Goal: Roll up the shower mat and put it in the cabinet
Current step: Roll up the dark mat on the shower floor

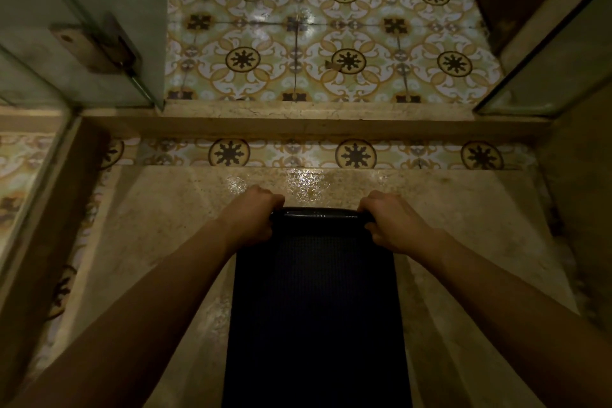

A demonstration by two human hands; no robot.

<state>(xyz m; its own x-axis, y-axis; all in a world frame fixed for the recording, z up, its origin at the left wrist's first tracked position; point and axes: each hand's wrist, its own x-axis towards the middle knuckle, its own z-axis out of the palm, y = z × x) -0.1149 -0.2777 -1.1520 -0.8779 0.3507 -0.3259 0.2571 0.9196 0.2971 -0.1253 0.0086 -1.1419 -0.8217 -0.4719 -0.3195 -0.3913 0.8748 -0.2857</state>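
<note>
A dark, textured shower mat [316, 308] lies flat on the wet stone shower floor, running from the bottom edge of the view up to the middle. Its far end is curled over into a small glossy roll [319, 214]. My left hand [255, 214] grips the roll's left end. My right hand [392, 222] grips its right end. Both sets of fingers wrap over the curled edge. No cabinet is in view.
A raised stone threshold [298, 122] crosses the view beyond the mat, with patterned floor tiles [314, 36] past it. A glass door with a metal hinge [96, 43] stands at the left, and a glass panel [546, 69] at the right. Stone walls close in on both sides.
</note>
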